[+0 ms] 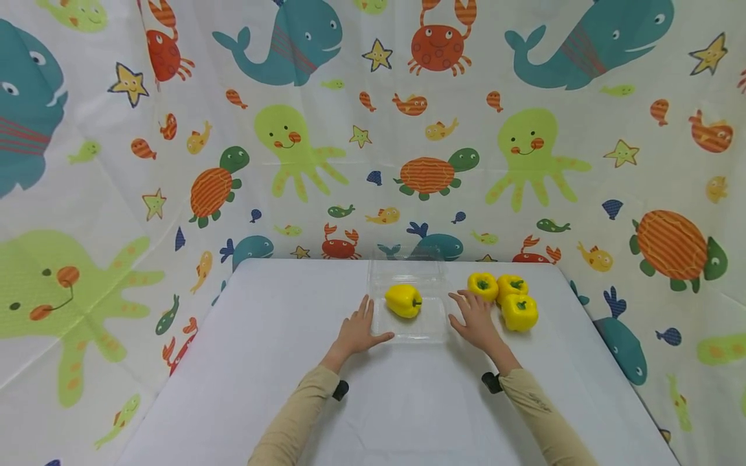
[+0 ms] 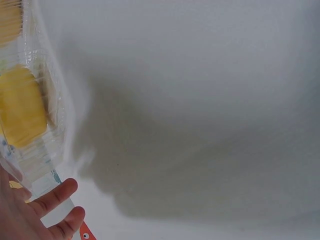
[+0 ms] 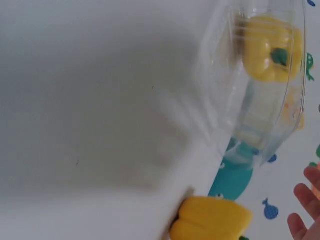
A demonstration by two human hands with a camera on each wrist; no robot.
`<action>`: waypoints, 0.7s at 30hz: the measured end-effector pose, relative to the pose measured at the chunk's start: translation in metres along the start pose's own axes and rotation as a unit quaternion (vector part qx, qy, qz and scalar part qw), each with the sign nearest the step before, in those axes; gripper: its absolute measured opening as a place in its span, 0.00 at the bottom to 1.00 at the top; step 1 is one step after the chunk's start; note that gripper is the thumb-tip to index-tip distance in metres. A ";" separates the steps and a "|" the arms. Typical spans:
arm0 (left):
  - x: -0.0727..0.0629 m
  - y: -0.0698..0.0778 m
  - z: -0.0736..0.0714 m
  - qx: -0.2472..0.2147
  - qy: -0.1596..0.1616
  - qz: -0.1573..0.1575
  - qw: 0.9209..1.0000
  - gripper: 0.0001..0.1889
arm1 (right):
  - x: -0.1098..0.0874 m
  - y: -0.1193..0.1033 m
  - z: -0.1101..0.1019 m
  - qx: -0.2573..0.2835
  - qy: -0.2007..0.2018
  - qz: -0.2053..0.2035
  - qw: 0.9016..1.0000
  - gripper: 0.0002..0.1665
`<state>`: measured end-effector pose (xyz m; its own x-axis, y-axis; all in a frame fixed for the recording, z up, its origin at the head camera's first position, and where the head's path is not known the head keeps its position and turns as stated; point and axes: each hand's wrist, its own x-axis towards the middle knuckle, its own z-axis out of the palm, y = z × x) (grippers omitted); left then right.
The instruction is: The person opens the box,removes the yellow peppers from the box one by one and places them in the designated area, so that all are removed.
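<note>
A clear plastic clamshell box [image 1: 419, 338] stands on the table with its lid raised at the back. One yellow bell pepper [image 1: 403, 301] lies on its side inside, stem to the right. At the box's left side is my left hand [image 1: 357, 330], fingers extended and thumb reaching toward the front left corner. My right hand [image 1: 476, 320] hovers off the right side, fingers spread and holding nothing. In the right wrist view, its fingertips [image 3: 306, 197] show apart from the box wall [image 3: 215, 100].
Right of the box, three yellow bell peppers [image 1: 520, 312] stand grouped, close beyond my right hand. A white cloth covers the table [image 1: 280, 310]. Behind and at both sides hangs a curtain [image 1: 373, 181] printed with sea animals.
</note>
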<state>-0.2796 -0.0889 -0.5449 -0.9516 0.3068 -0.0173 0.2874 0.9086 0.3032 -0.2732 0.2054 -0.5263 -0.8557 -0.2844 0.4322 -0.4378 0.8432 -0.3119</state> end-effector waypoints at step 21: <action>-0.001 0.001 0.000 0.005 0.004 -0.003 1.000 0.55 | 0.027 -0.036 0.039 0.005 -0.056 0.007 0.998 0.31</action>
<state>-0.2787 -0.0878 -0.5449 -0.9542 0.2989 -0.0106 0.2827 0.9130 0.2940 -0.2909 0.1493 -0.5365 -0.8869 -0.3232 0.3301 -0.4283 0.8430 -0.3253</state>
